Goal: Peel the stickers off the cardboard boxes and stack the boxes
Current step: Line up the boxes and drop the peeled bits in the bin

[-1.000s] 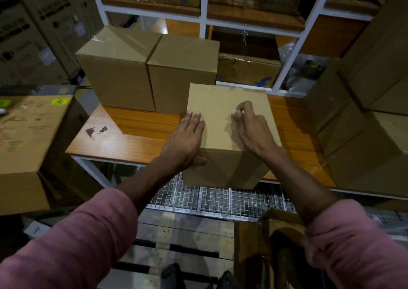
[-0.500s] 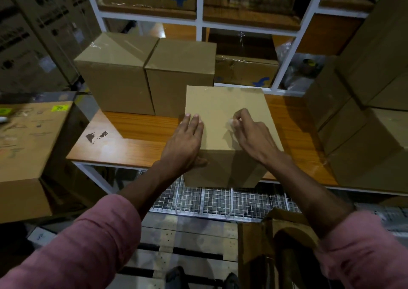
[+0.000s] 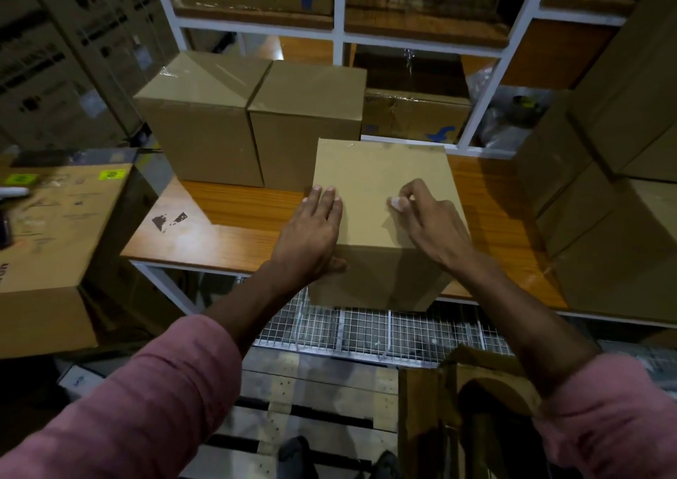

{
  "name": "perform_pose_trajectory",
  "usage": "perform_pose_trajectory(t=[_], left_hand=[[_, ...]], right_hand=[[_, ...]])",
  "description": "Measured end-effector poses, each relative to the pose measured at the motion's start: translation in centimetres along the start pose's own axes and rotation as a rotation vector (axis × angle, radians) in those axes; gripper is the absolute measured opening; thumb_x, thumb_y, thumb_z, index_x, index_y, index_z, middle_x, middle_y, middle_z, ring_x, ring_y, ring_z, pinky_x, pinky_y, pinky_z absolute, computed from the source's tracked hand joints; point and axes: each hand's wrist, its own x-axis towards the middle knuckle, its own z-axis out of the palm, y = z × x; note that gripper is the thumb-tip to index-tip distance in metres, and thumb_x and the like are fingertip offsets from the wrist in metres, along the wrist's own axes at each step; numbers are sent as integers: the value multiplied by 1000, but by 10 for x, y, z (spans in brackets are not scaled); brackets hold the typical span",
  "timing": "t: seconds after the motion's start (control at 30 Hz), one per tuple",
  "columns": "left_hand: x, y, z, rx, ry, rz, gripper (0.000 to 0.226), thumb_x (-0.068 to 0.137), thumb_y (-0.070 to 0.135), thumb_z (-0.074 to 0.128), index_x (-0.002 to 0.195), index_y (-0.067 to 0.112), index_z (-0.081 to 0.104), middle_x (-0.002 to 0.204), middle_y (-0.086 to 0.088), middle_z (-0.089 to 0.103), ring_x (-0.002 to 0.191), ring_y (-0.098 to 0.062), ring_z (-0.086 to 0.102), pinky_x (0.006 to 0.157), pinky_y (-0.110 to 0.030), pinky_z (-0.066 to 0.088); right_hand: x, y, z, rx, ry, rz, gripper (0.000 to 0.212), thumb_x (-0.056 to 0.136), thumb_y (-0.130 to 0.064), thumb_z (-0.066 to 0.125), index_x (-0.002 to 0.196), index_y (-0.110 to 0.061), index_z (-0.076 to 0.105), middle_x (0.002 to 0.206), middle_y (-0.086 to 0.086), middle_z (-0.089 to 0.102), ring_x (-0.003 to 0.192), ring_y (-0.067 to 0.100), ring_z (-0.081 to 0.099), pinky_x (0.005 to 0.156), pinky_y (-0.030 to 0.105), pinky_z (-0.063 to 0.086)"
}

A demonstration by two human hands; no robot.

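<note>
At a dim warehouse worktop (image 3: 234,229), we see the left hand (image 3: 311,229) lying flat, fingers straight, on the top and near-left corner of a cardboard box (image 3: 381,171), thumb against its front face, while the right hand (image 3: 428,218) curls its fingertips (image 3: 397,203) together on the top panel, apparently pinching or scratching at something pale. Whether that is a sticker edge we cannot tell; it is too small and too bright to read.

The box sits at the worktop's near edge, at about 6 o'clock from two taller boxes (image 3: 252,119) that stand side by side at 10 to 11 o'clock. Its front face overhangs or meets the rim above a wire mesh shelf (image 3: 366,328). We judge that a hard pull toward the body could drag the box off that rim, and a fast tear could rip the cardboard skin or leave the label in shreds. The flat left hand is the only brace.

Open room lies at 9 o'clock, a bare stretch of wood with a dark scuff (image 3: 168,220). At 3 o'clock a wall of stacked cartons (image 3: 604,222) crowds close, leaving little space for a swing or a stack there.
</note>
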Motion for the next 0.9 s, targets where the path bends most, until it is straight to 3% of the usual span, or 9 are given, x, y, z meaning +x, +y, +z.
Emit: perform_pose_trajectory(t=[0.1, 0.23, 0.33, 0.43, 0.63, 0.77, 0.9], left_hand=[[5, 1, 0, -8, -13, -11, 118, 81, 60, 71, 157, 1, 3, 167, -19, -1, 154, -35, -4, 124, -45, 6], [6, 1, 3, -4, -25, -15, 119, 81, 60, 70, 157, 1, 1, 166, -19, -4, 153, -35, -6, 125, -46, 5], [4, 1, 4, 14, -20, -15, 119, 80, 61, 71, 157, 2, 1, 167, -18, -4, 154, -34, -6, 125, -46, 5], [6, 3, 2, 15, -25, -23, 117, 82, 60, 71, 157, 2, 1, 167, -18, -3, 153, -34, -6, 125, -46, 5], [11, 9, -4, 93, -71, -24, 118, 85, 58, 68, 156, -3, -3, 164, -25, -6, 152, -41, -7, 125, -51, 4], [13, 18, -11, 150, -96, -15, 122, 84, 63, 65, 154, -5, -7, 163, -28, -10, 151, -42, -11, 123, -56, -1], [24, 50, -21, 86, -53, 72, 125, 82, 72, 60, 155, -1, -10, 163, -24, -17, 150, -39, -19, 122, -57, -4]], right_hand=[[16, 3, -6, 11, 44, 82, 22, 109, -37, 33, 113, -19, 45, 77, 0, 59, 65, 21, 60, 51, 30, 42], [11, -9, 10, -13, 16, 9, 19, 109, -34, 35, 113, -19, 46, 88, 7, 64, 65, 20, 58, 52, 25, 36], [-3, 1, 5, -2, -8, -29, 19, 109, -34, 38, 112, -17, 47, 86, 7, 65, 61, 14, 56, 47, 25, 35], [8, 9, -8, 13, 39, 57, 19, 109, -34, 39, 111, -17, 48, 83, 7, 64, 68, 23, 61, 50, 29, 38], [9, -6, -5, 276, 61, 122, 20, 106, -36, 47, 104, -17, 55, 95, 1, 66, 83, 10, 61, 62, 29, 43], [-1, 0, -14, 510, 251, 239, 18, 101, -34, 58, 101, -17, 63, 96, -7, 69, 90, 5, 65, 72, 32, 53], [-21, 11, -38, 608, 455, 278, 10, 100, -23, 60, 99, -16, 66, 82, 1, 69, 73, 9, 67, 66, 29, 57]])
